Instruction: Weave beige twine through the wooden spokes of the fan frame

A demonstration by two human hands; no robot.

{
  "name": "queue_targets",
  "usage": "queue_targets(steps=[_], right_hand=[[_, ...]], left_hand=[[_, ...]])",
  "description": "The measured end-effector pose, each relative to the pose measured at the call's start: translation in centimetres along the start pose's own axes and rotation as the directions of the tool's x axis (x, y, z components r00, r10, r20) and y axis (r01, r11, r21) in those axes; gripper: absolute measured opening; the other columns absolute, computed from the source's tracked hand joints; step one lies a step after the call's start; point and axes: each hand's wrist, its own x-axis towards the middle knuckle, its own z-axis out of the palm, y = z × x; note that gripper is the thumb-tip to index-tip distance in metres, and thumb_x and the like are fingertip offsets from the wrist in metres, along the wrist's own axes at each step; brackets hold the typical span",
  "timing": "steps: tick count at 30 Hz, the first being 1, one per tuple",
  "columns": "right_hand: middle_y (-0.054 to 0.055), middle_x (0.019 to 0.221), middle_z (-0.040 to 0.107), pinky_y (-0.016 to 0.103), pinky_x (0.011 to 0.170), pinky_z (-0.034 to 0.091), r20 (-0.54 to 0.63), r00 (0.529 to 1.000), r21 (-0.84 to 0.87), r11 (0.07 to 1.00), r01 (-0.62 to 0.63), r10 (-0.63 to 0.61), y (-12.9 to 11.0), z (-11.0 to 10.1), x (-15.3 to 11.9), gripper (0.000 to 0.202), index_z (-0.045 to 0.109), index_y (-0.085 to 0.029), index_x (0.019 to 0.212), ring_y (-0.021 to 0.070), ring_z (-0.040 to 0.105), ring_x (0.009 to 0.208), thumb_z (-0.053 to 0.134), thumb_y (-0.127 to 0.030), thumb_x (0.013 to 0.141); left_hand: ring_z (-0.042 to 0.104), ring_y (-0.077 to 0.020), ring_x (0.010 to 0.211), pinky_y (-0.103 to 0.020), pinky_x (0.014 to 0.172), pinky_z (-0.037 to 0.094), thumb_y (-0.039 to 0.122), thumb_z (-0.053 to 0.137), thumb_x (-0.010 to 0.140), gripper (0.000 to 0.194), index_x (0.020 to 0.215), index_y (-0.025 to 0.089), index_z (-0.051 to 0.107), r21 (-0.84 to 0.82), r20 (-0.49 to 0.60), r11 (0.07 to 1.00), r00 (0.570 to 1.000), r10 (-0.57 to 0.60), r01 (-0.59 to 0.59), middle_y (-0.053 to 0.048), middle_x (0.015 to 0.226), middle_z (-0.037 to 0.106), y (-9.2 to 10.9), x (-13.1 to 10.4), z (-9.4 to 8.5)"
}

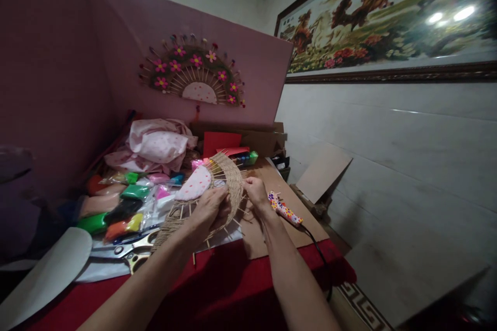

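Observation:
A fan-shaped piece of woven twine and thin sticks [234, 178], with a white half-round patch with pink dots [195, 184], is tilted above the table. My left hand [213, 208] grips it near the middle, fingers curled round the twine and sticks. At its right edge my right hand [255, 191] is closed in a pinch at the twine border, by the stick ends; what lies between the fingertips is too small to make out. Several sticks poke out beyond the twine band.
Bagged coloured clay [135, 192], large scissors [123, 251] and pink dotted cloth [157, 145] lie at left. A flower-patterned glue gun [285, 210] with a black cord rests on cardboard [310, 230] at right. A finished flowered fan [199, 70] hangs on the pink panel behind.

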Motion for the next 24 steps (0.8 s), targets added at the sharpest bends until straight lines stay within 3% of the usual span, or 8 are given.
queue_targets(steps=[5, 7, 11, 13, 20, 24], right_hand=[[-0.005, 0.044, 0.041, 0.020, 0.043, 0.024, -0.058, 0.998, 0.017, 1.000, -0.016, 0.017, -0.4, -0.1, -0.2, 0.021, 0.051, -0.016, 0.053, 0.0077, 0.034, 0.044, 0.049, -0.035, 0.063], [-0.006, 0.042, 0.038, 0.021, 0.042, 0.023, -0.068, 0.997, 0.022, 1.000, -0.020, 0.021, -0.6, -0.1, -0.3, 0.022, 0.051, -0.016, 0.052, 0.0074, 0.033, 0.042, 0.050, -0.036, 0.062], [-0.006, 0.042, 0.039, 0.021, 0.042, 0.024, -0.097, 0.995, 0.025, 1.000, -0.017, 0.019, -0.6, -0.1, -0.4, 0.020, 0.052, -0.016, 0.052, 0.0072, 0.033, 0.041, 0.051, -0.035, 0.061], [-0.005, 0.044, 0.043, 0.021, 0.043, 0.026, -0.114, 0.993, 0.023, 1.000, -0.012, 0.014, -0.5, -0.1, -0.4, 0.020, 0.053, -0.016, 0.053, 0.0077, 0.036, 0.043, 0.052, -0.034, 0.060], [0.001, 0.053, 0.056, 0.022, 0.049, 0.034, -0.153, 0.988, -0.009, 1.000, 0.006, -0.007, -0.2, -0.1, -0.2, 0.021, 0.060, -0.015, 0.057, 0.0117, 0.048, 0.052, 0.052, -0.033, 0.062], [0.001, 0.056, 0.059, 0.022, 0.052, 0.036, -0.163, 0.986, -0.036, 0.999, 0.014, -0.020, -0.2, -0.1, -0.3, 0.020, 0.062, -0.015, 0.059, 0.0132, 0.051, 0.056, 0.052, -0.032, 0.062]], left_hand=[[0.030, -0.0038, 0.026, -0.017, 0.026, 0.016, 0.047, 0.055, 0.075, 0.033, 0.063, 0.017, 0.049, 0.074, 0.039, 0.997, 0.999, -0.005, 0.002, 0.005, 0.042, 0.047, 0.1, -1.1, -0.8], [0.037, -0.0048, 0.028, -0.017, 0.028, 0.022, 0.044, 0.058, 0.074, 0.032, 0.061, 0.016, 0.052, 0.162, 0.115, 0.987, 0.993, -0.019, 0.000, 0.002, 0.044, 0.051, 0.4, -1.8, -0.8], [0.046, -0.0078, 0.032, -0.018, 0.032, 0.032, 0.039, 0.060, 0.073, 0.027, 0.064, 0.014, 0.057, 0.318, 0.379, 0.946, 0.907, -0.183, 0.058, 0.001, 0.047, 0.055, 0.8, -3.0, -0.6], [0.049, -0.0084, 0.034, -0.019, 0.034, 0.036, 0.038, 0.061, 0.073, 0.025, 0.066, 0.014, 0.057, 0.339, 0.429, 0.940, 0.881, -0.197, 0.045, 0.001, 0.049, 0.057, 0.8, -3.3, -0.8], [0.053, -0.0097, 0.040, -0.019, 0.040, 0.040, 0.027, 0.071, 0.063, 0.018, 0.069, 0.012, 0.063, 0.414, 0.334, 0.910, 0.924, -0.187, 0.035, 0.001, 0.048, 0.058, 1.8, -3.0, -3.8], [0.056, -0.0110, 0.044, -0.021, 0.043, 0.043, 0.021, 0.068, 0.062, 0.012, 0.069, 0.012, 0.064, 0.496, 0.284, 0.868, 0.942, -0.180, 0.017, 0.000, 0.051, 0.061, 1.9, -2.7, -4.2]])
